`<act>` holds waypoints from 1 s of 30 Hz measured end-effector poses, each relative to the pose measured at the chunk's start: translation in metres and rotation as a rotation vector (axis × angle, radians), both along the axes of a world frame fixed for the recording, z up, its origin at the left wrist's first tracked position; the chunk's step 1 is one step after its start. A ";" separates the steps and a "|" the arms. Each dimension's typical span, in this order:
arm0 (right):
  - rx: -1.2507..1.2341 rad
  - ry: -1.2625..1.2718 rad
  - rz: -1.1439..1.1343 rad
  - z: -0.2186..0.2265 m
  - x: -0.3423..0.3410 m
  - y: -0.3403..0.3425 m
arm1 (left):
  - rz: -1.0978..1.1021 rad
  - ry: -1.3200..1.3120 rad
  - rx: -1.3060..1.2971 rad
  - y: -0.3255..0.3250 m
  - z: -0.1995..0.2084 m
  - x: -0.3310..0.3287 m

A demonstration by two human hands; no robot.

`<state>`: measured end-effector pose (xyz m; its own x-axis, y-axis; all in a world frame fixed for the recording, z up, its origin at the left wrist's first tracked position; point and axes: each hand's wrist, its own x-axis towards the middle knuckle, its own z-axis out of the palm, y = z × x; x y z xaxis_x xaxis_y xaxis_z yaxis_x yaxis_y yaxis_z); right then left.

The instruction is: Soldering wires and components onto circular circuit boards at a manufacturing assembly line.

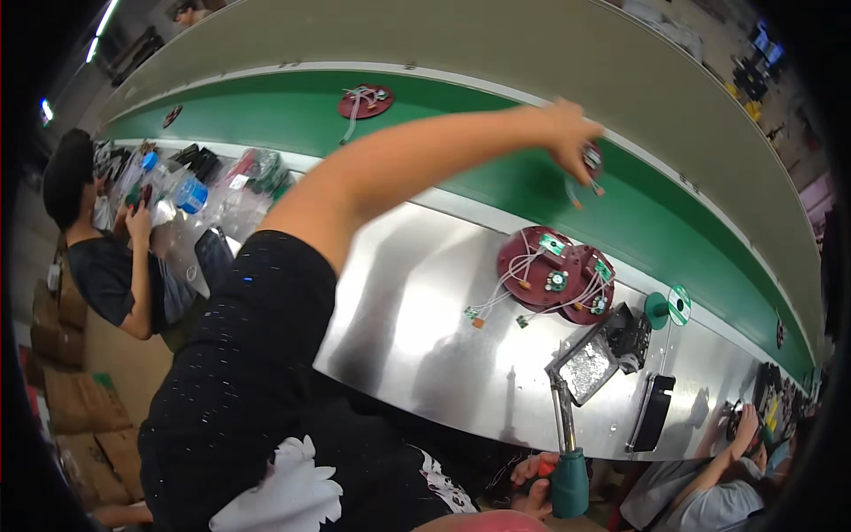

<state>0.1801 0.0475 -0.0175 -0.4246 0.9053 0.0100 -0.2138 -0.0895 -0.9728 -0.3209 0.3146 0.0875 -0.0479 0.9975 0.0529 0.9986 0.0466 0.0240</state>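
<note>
My left hand [567, 137] stretches across to the far right, over the green belt. Its fingers are closed on a small dark-red disc [592, 158], from which thin wires with orange ends hang; the hand hides part of it. On the metal bench below lie dark-red round plates [532, 257], overlapping, with small green circuit boards and white wires. My right hand [530, 483] is low at the front edge, fingers curled by a soldering iron [570, 483] with a teal handle. Something red-orange shows between those fingers. The iron's metal shaft points up toward a dark tray [585, 368].
Another dark-red disc with wires [365, 101] sits on the green belt [292, 102]. A green-and-white spool [678, 304] and a black case [653, 412] are on the bench at right. Plastic bags and a bottle [189, 193] lie left. Co-workers sit at both sides.
</note>
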 end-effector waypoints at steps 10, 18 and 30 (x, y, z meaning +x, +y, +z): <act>0.097 -0.033 0.113 0.010 -0.020 0.000 | 0.893 -0.142 0.270 -0.233 -0.064 -0.224; 0.172 -0.048 0.017 0.024 -0.047 -0.012 | 0.849 -0.159 0.172 -0.243 -0.061 -0.215; 0.226 -0.070 -0.014 0.025 -0.048 -0.024 | 0.194 -0.144 0.154 -0.341 -0.053 -0.042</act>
<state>0.1325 0.0234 0.0073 -0.4187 0.8892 0.1844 -0.1445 0.1352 -0.9802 -0.3633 -0.0264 0.0343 -0.2548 0.9498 0.1816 0.9572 0.2211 0.1867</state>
